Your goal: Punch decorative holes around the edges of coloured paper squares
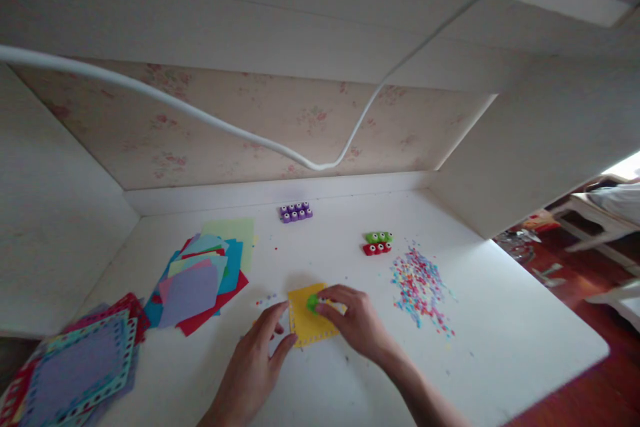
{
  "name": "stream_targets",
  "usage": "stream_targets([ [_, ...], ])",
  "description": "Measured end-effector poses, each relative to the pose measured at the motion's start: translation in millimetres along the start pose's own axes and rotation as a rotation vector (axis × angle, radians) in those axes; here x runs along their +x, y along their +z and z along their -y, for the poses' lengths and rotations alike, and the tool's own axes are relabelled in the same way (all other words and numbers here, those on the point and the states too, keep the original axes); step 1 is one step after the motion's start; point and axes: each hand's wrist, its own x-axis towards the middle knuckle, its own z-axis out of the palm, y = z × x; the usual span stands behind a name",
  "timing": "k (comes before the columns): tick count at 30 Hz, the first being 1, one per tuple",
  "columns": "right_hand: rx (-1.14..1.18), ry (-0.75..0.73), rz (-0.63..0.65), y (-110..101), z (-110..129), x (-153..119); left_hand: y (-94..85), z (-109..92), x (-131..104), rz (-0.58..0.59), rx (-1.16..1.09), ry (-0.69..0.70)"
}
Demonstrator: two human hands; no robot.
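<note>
A yellow square of paper (303, 320) lies on the white desk, with small holes punched along its left and lower edges. My right hand (357, 320) pinches a small green craft punch (313, 303) over the upper middle of this sheet. At the sheet's left edge is my left hand (260, 353), its thumb and forefinger spread and their tips at the paper's border. Whether those tips press on the paper is hard to see. A few punched bits (267, 299) lie just beyond the left fingers.
Purple punches (296, 212) stand at the back; green punches (379, 237) and red punches (377, 249) sit right of them. Confetti (420, 287) is heaped at right. Plain coloured papers (193, 290) and hole-edged sheets (80, 367) are stacked left. A white cable (225, 127) hangs across above.
</note>
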Motion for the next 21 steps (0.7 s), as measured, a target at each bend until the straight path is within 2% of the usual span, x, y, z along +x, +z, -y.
stream_targets([
  [3,-0.287,0.132,-0.286,-38,-34,27,4.8,7,-5,0.028,-0.072,-0.034],
  [6,-0.433,0.189,-0.381,-74,-69,58,10.6,17,-9,0.019,-0.115,-0.022],
  [8,-0.506,0.213,-0.393,-88,-88,73,12.8,22,-10,-0.005,-0.111,-0.006],
  [11,-0.592,0.248,-0.359,-94,-109,84,13.4,26,-11,-0.038,-0.095,0.013],
  [15,-0.672,0.27,-0.297,-90,-125,84,12.9,28,-11,-0.049,-0.063,0.04],
  [21,-0.709,0.254,-0.271,-85,-123,88,11.2,25,-6,-0.061,0.004,0.08],
])
